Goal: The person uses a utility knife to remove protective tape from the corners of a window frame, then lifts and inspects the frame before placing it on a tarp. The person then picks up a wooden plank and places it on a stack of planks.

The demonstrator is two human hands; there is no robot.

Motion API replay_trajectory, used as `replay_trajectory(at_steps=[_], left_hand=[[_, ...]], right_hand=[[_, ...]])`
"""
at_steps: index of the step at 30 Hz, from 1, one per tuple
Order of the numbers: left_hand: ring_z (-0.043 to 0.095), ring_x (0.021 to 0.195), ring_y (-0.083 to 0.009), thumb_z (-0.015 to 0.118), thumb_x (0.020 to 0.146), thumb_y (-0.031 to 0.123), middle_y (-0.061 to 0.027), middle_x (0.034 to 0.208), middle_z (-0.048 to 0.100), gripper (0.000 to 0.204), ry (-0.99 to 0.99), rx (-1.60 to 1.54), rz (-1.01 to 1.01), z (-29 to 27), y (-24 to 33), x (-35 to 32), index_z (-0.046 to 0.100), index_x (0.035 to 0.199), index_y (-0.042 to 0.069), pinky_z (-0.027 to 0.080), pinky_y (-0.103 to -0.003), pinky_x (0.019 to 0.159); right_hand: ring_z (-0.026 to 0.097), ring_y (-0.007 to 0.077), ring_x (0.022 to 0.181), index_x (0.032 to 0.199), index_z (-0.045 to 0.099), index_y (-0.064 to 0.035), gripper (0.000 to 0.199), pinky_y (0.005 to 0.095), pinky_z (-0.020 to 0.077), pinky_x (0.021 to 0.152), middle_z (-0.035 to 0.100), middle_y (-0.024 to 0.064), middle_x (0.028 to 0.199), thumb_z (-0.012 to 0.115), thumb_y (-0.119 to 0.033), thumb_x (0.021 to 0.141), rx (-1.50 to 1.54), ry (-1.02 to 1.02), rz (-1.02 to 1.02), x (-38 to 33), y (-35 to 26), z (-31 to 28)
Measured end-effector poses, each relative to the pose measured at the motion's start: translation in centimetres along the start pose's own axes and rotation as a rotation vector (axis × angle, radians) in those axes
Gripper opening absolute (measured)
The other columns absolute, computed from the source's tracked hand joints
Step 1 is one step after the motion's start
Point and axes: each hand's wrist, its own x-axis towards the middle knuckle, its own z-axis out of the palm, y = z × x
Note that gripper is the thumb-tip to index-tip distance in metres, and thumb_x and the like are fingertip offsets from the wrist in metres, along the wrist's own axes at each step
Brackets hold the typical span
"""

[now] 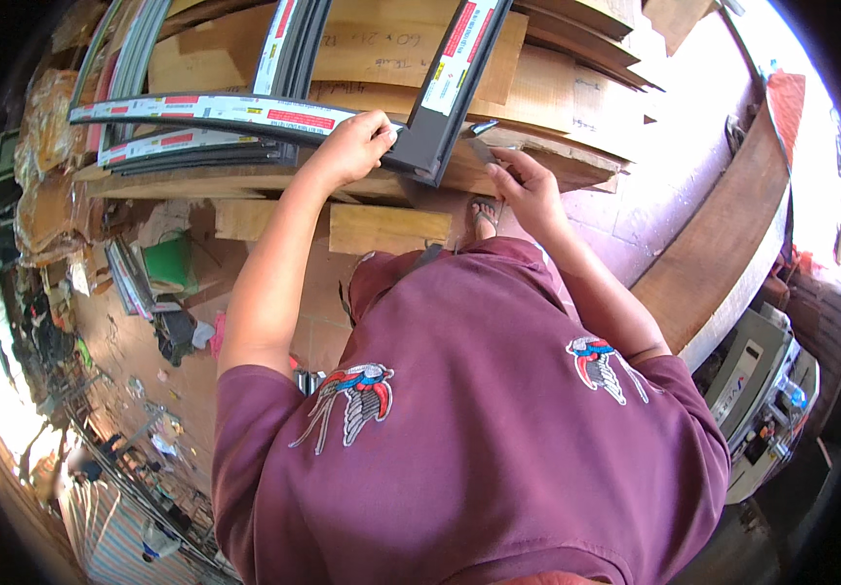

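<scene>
A dark grey profile frame point(428, 141), with printed protective film along its faces, rests on a stack of boards in front of me. My left hand point(354, 148) is closed over the near rail just left of the frame's right corner. Just right of that corner, my right hand point(528, 185) pinches a small flat grey metal tool point(482, 149) between thumb and fingers. A shiny tip shows at the tool's far end, close to the frame's outer edge. I cannot make out its exact kind.
Wooden boards point(547, 93) are stacked under and behind the frame. More grey profiles point(196, 151) lie at the left. A long brown plank point(718, 229) and a grey machine point(757, 375) stand at the right. A green object point(169, 261) and scraps lie on the tiled floor.
</scene>
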Motion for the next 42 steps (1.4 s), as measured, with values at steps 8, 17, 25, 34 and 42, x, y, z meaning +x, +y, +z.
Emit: replay_trajectory(at_steps=[8, 17, 25, 34, 42], left_hand=[[0.065, 0.1, -0.0426, 0.055, 0.096, 0.027, -0.0255, 0.103, 0.069, 0.03, 0.011, 0.478, 0.293, -1.6, -0.1, 1.3, 0.065, 0.099, -0.002, 0.052, -0.049, 0.087], [0.065, 0.068, -0.0167, 0.059, 0.099, 0.028, -0.0123, 0.083, 0.064, 0.03, -0.366, 0.342, 0.308, -4.0, -0.7, 4.5, 0.063, 0.101, -0.002, 0.053, -0.037, 0.057], [0.056, 0.062, -0.0068, 0.059, 0.101, 0.022, 0.0029, 0.073, 0.053, 0.018, -0.439, -0.163, 0.261, -5.1, -3.3, 4.8, 0.062, 0.09, 0.007, 0.058, -0.028, 0.063], [0.056, 0.056, -0.0079, 0.063, 0.097, 0.018, 0.0013, 0.069, 0.059, 0.016, -0.498, -0.398, 0.255, -5.6, -4.0, 5.4, 0.065, 0.085, 0.006, 0.05, -0.025, 0.051], [0.052, 0.051, -0.0069, 0.064, 0.096, 0.016, 0.0026, 0.063, 0.055, 0.016, -0.49, -0.425, 0.279, -5.6, -4.3, 5.5, 0.065, 0.083, 0.007, 0.041, -0.023, 0.045]], right_hand=[[0.058, 0.0067, 0.065, 0.117, 0.062, -0.0017, 0.023, 0.0231, 0.0464, 0.057, 0.067, 0.0041, 0.08, 0.064, -0.017, 0.101, 0.128, 0.418, 0.066, -3.9, -1.9, 4.5], [0.051, 0.0068, 0.077, 0.118, 0.06, -0.0066, 0.023, 0.0238, 0.0432, 0.066, 0.057, -0.0013, 0.086, 0.06, -0.024, 0.103, 0.416, 0.603, 0.15, -7.5, -1.1, 16.6], [0.045, 0.0076, 0.07, 0.124, 0.056, -0.0065, 0.03, 0.025, 0.0394, 0.06, 0.05, -0.0027, 0.081, 0.058, -0.028, 0.103, 0.654, 0.44, 0.265, -5.5, -2.6, 20.2], [0.06, 0.0129, 0.072, 0.103, 0.06, -0.0077, 0.013, 0.0283, 0.0467, 0.06, 0.064, 0.0035, 0.085, 0.065, -0.019, 0.1, 1.048, 0.273, 0.293, -2.1, -2.1, 23.2], [0.054, 0.0133, 0.057, 0.106, 0.055, -0.0048, 0.017, 0.0294, 0.0404, 0.046, 0.065, 0.0074, 0.081, 0.056, -0.021, 0.103, 0.862, 0.274, 0.296, -0.1, -2.4, 23.6]])
